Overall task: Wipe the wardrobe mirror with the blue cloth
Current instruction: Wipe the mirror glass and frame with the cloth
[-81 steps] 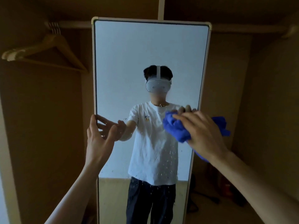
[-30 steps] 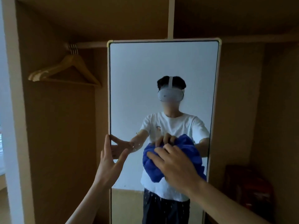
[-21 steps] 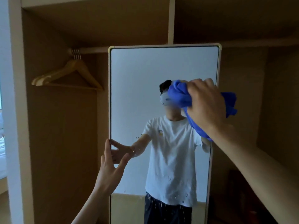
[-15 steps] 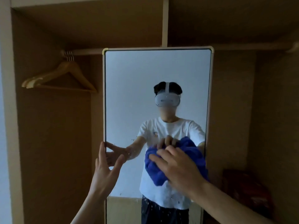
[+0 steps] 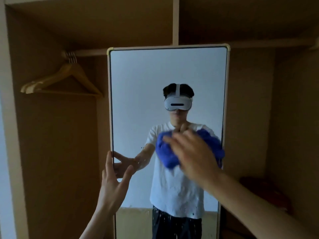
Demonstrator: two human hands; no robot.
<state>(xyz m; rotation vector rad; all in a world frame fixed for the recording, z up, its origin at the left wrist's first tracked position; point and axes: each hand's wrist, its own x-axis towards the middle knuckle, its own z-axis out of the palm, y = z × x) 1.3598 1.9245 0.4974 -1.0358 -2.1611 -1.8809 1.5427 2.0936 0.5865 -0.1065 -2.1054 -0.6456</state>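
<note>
Now right hand presses blue cloth on mirror (left hand spread open).

No readable text, labels, brands, numbers or signs anywhere in the head view. White headset reflected in the mirror: plain front, only a dark slot, no logo legible. White T-shirt in the reflection: no print readable (chest largely covered by the blue cloth and the blurred right hand). Mirror frame: bare, no sticker or mark. Wooden hangers on the rail: no stamp visible. Wardrobe panels: plain. Dark reddish item at lower right: too dim to tell if it carries any lettering. Specks on the lower glass are droplets or spots, not characters.
</note>
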